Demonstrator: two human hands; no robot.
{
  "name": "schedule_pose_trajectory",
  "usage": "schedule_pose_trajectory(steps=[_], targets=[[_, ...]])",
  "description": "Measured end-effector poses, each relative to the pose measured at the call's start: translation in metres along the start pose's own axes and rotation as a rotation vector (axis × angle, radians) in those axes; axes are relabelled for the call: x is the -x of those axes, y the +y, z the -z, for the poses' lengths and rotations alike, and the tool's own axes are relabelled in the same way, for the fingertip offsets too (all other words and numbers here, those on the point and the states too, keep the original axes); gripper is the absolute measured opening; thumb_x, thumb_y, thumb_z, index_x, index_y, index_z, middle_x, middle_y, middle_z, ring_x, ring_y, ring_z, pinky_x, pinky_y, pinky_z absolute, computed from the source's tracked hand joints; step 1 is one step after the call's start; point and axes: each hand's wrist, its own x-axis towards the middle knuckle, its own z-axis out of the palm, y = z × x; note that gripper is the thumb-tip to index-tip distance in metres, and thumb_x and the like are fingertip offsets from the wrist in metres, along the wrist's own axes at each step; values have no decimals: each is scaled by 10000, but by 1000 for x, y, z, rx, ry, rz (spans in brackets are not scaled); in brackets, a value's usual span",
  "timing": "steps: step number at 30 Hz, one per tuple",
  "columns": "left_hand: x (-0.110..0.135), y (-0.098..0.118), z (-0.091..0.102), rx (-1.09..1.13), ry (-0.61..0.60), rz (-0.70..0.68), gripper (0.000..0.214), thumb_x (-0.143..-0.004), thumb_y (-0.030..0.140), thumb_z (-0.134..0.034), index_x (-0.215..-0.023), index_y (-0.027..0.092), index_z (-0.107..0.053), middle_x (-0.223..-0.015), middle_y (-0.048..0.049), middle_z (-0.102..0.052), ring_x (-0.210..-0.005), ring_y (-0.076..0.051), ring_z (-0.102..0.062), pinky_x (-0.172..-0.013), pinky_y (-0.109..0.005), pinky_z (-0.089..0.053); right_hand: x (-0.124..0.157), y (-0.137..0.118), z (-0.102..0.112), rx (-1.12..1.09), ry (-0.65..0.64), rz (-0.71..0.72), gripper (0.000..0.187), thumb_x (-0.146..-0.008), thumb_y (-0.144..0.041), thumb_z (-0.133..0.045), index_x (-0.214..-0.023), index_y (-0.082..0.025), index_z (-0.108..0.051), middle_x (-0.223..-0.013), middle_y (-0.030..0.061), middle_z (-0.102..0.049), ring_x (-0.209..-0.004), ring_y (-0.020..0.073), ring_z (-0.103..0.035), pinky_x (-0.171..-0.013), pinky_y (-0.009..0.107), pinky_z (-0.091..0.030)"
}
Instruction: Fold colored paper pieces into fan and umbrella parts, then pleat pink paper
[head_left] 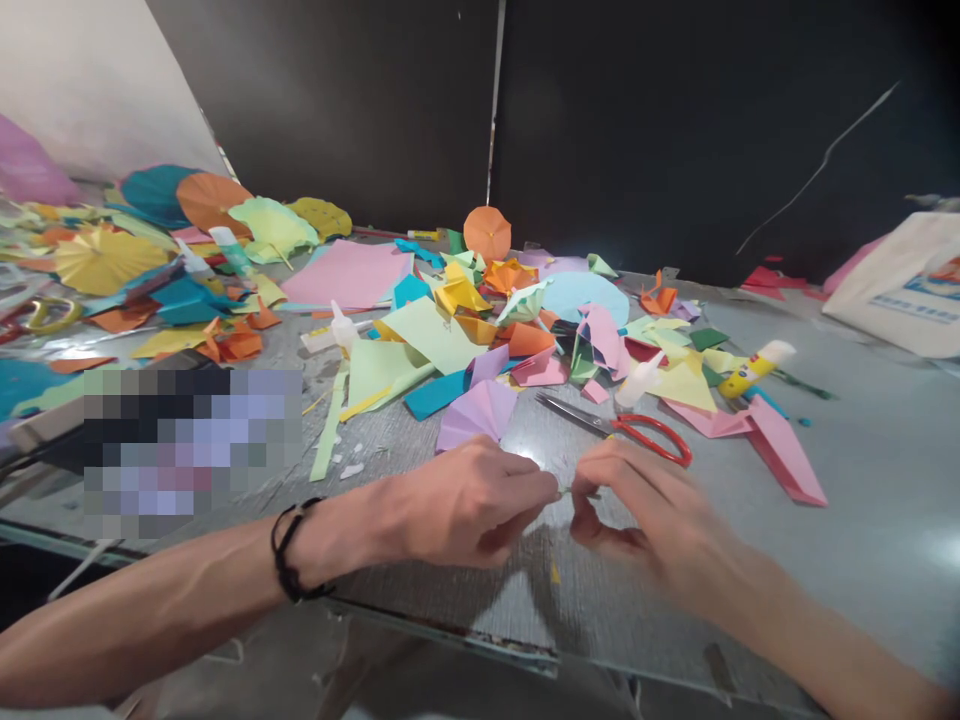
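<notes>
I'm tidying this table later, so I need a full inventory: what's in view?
table: 1, grey, under everything
panels: 2, black, behind
bag: 1, white, far right
scissors: 1, red-handled, beyond the hands
glue stick: 1, yellow with white cap, right; more lie farther back
glue bottles: at least 2, white, mid-table
papers: many, mixed colours, sheets and folded pieces, across the table
blurred patch: 1, unreadable, left
strip: 1, greenish, between fingertips
bracelet: 1, black, left wrist
left hand: 1, bare, pinching strip
right hand: 1, bare, at strip's other end
</notes>
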Motion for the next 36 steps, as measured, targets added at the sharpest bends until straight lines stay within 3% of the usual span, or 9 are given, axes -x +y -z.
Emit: schedule_pose_trajectory(steps=[3,6,9,11,14,18,22,27,36], targets=[[-2,-3,9,-20,97,-5,200,-829,-15,-493,-816,169,-573,-598,29,-526,-517,-112,-442,-495,-268,-323,1,19,9,27,42,-9,189,-957,-42,-543,-999,-226,-539,-917,30,-635,-843,198,-644,-784,334,-530],[-3,-7,17,13,223,93,196,-881,4,-517,-814,167,-602,-554,48,-522,-472,-89,-433,-476,-245,-303,-4,43,22,206,213,-69,174,-933,-67,-584,-872,-223,-537,-820,2,-625,-721,169,-624,-687,295,-494],[-3,-7,15,100,194,170,184,-903,30,-527,-818,169,-611,-561,44,-567,-465,-79,-473,-482,-225,-325,-9,49,28,218,341,-97,129,-925,-100,-614,-879,-214,-575,-817,8,-648,-738,170,-631,-694,293,-486],[-3,-5,10,136,148,165,168,-899,50,-533,-806,169,-608,-579,34,-586,-471,-81,-481,-490,-224,-342,-9,41,22,79,313,-95,57,-940,-152,-619,-948,-205,-598,-877,28,-661,-803,187,-649,-743,314,-499],[-4,1,3,171,133,147,157,-917,78,-537,-810,163,-616,-575,30,-582,-464,-84,-466,-486,-230,-336,-2,24,5,-161,188,-84,149,-958,-204,-678,-1091,-198,-611,-1003,52,-674,-908,206,-655,-816,339,-514],[-5,5,1,271,105,194,162,-954,85,-539,-850,140,-649,-585,20,-615,-496,-86,-529,-511,-212,-376,4,15,-13,-357,135,-60,123,-1005,-106,-612,-1058,-217,-613,-952,20,-667,-871,166,-641,-772,295,-510],[-6,3,0,240,130,163,129,-953,90,-559,-903,137,-668,-616,17,-629,-517,-92,-526,-528,-224,-384,1,14,-16,-363,159,-70,129,-1011,-89,-590,-1048,-212,-607,-925,14,-656,-829,151,-625,-734,274,-494],[-9,1,-4,123,200,114,117,-900,75,-565,-982,134,-625,-801,-36,-634,-675,-137,-546,-609,-265,-420,0,8,-16,-312,204,-99,140,-992,-63,-588,-999,-203,-595,-894,11,-642,-804,148,-611,-731,270,-492],[-11,3,-2,155,139,168,154,-859,48,-508,-925,186,-487,-835,-8,-521,-715,-140,-471,-650,-271,-420,1,3,-25,-236,274,-55,214,-971,5,-571,-1021,-200,-606,-931,31,-662,-855,156,-653,-761,258,-526]])
